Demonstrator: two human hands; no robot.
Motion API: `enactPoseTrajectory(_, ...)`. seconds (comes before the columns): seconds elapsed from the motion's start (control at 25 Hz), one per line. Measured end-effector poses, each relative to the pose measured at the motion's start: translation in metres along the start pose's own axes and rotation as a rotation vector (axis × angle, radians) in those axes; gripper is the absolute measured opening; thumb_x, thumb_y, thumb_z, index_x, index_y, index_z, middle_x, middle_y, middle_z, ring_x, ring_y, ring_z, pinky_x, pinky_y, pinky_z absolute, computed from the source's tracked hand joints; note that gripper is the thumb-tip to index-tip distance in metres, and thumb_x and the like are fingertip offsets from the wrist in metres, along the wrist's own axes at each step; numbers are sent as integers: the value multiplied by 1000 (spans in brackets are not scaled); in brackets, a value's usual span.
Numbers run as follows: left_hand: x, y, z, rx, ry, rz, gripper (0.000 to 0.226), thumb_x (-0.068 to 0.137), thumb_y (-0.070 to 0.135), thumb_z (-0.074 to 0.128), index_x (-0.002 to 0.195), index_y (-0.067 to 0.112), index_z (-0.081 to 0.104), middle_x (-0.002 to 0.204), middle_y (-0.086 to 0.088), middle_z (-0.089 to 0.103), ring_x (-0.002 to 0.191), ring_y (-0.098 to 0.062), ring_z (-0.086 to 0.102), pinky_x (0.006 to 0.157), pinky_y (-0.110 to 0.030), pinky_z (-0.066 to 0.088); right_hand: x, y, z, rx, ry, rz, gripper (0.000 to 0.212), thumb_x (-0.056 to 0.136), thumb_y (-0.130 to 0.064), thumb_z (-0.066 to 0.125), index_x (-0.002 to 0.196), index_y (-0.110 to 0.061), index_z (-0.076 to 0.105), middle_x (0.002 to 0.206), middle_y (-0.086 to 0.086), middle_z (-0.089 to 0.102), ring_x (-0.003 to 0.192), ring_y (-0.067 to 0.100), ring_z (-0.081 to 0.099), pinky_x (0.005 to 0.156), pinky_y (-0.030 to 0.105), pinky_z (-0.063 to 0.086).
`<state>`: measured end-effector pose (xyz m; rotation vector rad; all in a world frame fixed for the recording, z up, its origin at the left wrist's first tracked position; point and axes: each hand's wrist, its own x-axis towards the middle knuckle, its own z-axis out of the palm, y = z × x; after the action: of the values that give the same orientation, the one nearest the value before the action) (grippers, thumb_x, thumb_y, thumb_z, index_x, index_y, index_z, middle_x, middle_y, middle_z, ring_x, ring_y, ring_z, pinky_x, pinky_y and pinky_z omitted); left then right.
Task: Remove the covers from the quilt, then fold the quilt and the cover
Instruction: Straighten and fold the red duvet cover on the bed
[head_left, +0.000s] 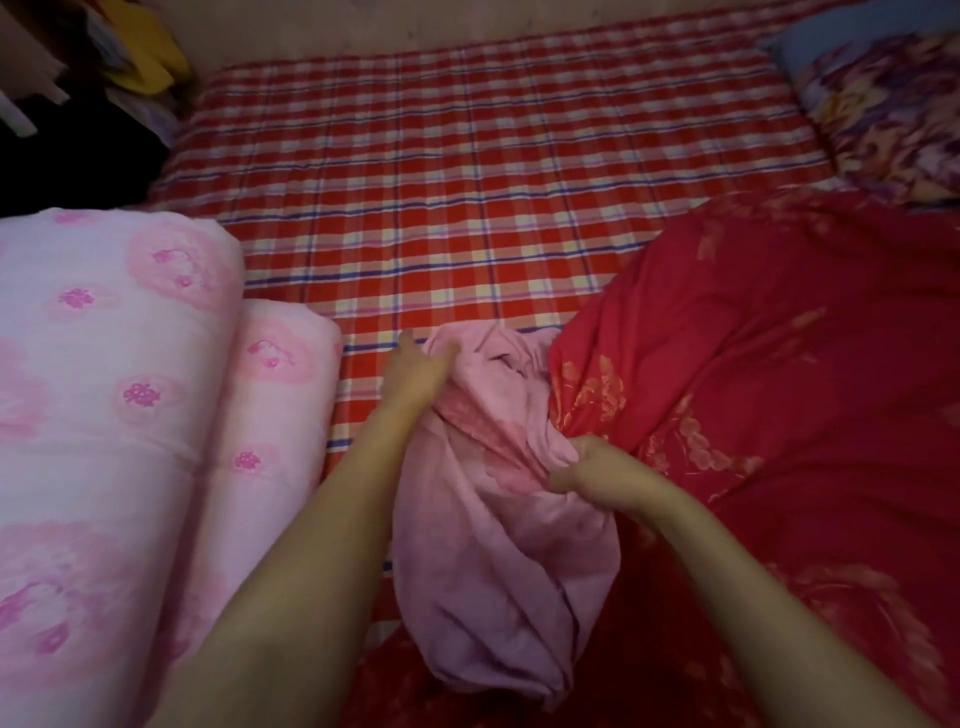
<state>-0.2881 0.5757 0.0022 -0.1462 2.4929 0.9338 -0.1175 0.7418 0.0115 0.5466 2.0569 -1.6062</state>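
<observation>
Fingers of the left hand curl into the far end of a soft, creased pink cloth, bunched near centre. The right hand pinches it where it meets the red cover, rumpled and flower-printed, on the right. A folded pink quilt, thick and rounded, lies left on the plaid sheet.

- Red cover, right of the frame: thin cloth, smooth with a faint sheen, creased, printed with paler flowers.
- Pink bundle, lower middle: soft matt cloth, crumpled into folds.
- Folded pink quilt, left: thick, soft cloth, matt, with darker pink motifs.
- Bed sheet, upper middle: flat woven check cloth, matt.
- Pillow, upper right: flower-printed cloth.
</observation>
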Motion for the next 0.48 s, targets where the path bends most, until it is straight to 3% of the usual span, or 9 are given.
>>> enactPoseTrajectory(0.08,10,18,24,110,-180,12,118,73,64,65,150,8,-4,157,-16,11,143,-34,19,114,-44,23,-19,6,-14,-19,-73,-52,24,57,-9,59,76,6,63,67,-1,58,64,13,54,59,28,41)
enactPoseTrajectory(0.12,12,12,42,193,-274,19,116,75,53,70,150,4,-4,156,-17,13,141,-32,23,113,-39,25,-26,10,-21,-13,-110,-71,25,56,-8,58,77,4,64,70,0,59,65,14,55,60,30,42)
enactPoseTrajectory(0.2,-13,-5,61,298,-441,-42,74,92,25,59,146,-5,19,150,-18,30,130,-26,39,106,-30,31,-42,15,-38,16,-130,-90,20,58,-2,64,78,-6,67,75,-2,66,69,12,60,64,30,47)
enactPoseTrajectory(0.24,-33,-7,59,228,-511,-58,54,96,19,51,140,-7,33,144,-18,39,120,-25,46,102,-30,34,-48,14,-43,87,-138,-80,24,62,3,69,83,-9,69,82,-1,70,73,11,64,67,28,50)
enactPoseTrajectory(0.36,-82,1,42,-443,-441,-292,34,100,14,42,126,-6,51,129,-25,54,83,-24,56,77,-37,48,-55,1,-48,592,-114,-21,26,72,2,68,96,-7,70,91,9,73,79,16,70,71,26,57)
enactPoseTrajectory(0.44,-106,12,13,-811,-312,-308,24,100,17,39,103,5,59,97,-18,63,70,-20,56,63,-32,48,-47,-22,-52,910,-136,6,23,70,-14,68,90,-5,74,87,11,74,77,17,71,71,27,58)
enactPoseTrajectory(0.48,-120,19,-3,-883,-332,-270,27,100,16,36,92,7,60,84,-13,62,67,-21,58,60,-31,49,-38,-36,-54,1003,-178,46,24,73,-22,67,87,-5,75,86,12,73,79,19,71,72,30,59)
